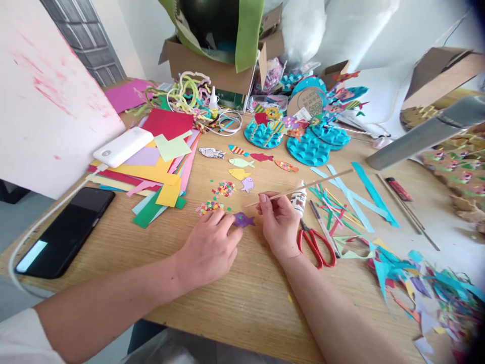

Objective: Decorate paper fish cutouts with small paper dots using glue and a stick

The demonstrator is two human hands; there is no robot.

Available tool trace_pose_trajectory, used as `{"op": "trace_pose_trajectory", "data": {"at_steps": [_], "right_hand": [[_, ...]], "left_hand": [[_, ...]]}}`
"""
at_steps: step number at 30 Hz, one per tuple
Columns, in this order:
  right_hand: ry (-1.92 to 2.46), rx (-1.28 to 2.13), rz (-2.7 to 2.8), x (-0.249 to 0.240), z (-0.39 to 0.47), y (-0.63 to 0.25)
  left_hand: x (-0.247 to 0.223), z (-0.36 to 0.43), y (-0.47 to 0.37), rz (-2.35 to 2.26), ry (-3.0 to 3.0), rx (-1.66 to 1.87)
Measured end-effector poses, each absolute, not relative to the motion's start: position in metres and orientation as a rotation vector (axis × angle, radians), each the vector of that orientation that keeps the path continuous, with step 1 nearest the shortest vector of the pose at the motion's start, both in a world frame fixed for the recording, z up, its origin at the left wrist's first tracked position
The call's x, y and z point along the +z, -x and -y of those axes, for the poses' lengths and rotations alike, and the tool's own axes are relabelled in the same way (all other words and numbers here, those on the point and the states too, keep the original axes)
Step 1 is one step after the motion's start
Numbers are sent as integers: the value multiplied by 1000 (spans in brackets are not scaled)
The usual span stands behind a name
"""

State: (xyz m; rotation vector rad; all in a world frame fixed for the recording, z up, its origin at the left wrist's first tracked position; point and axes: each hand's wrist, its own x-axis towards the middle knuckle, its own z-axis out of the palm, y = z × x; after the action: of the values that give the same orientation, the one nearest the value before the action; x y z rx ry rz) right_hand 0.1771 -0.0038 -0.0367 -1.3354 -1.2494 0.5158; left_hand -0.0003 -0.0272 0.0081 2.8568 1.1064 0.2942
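My left hand [210,245] is closed, its bent fingers down on the table at a purple paper fish [244,220]. The fish's tail end shows beyond my fingers; the rest is partly hidden. Small green dots lie on it. Pinched in my right hand [279,222] is a thin wooden stick [322,180], slanting up to the right with its lower tip near the fish. Just beyond my left fingers are small heaps of coloured paper dots [224,189]. Several cut paper fish, among them a yellow fish [239,174] and a red fish [262,157], lie further back.
Red-handled scissors [316,247], a pen [318,217] and a white glue bottle [299,198] lie by my right hand. Paper strips and scraps [428,288] spread rightward. Coloured paper sheets [168,124], a power bank [123,146] and a phone [66,232] are left. Blue egg-carton bases [308,146] stand behind.
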Motion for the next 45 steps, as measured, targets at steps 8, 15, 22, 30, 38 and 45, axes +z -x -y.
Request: {"op": "trace_pose_trajectory", "data": {"at_steps": [8,15,22,30,38,45], "right_hand": [[1272,525,1261,-30,1,-177],[1285,611,1281,-21,1,-177],[1336,711,1396,-6,-7,-174],[1414,392,1510,-15,-40,-165],[1334,239,1705,-33,-49,-169],[1315,219,1756,-31,-50,-168]], "left_hand": [[8,34,-2,-1167,-2853,207],[4,37,-2,-1160,-2854,241],[3,36,-3,-1152,-2859,257],[2,36,-3,-1157,-2853,263],[5,34,-3,-1169,-2822,217],[4,34,-3,-1170,-2827,206]]}}
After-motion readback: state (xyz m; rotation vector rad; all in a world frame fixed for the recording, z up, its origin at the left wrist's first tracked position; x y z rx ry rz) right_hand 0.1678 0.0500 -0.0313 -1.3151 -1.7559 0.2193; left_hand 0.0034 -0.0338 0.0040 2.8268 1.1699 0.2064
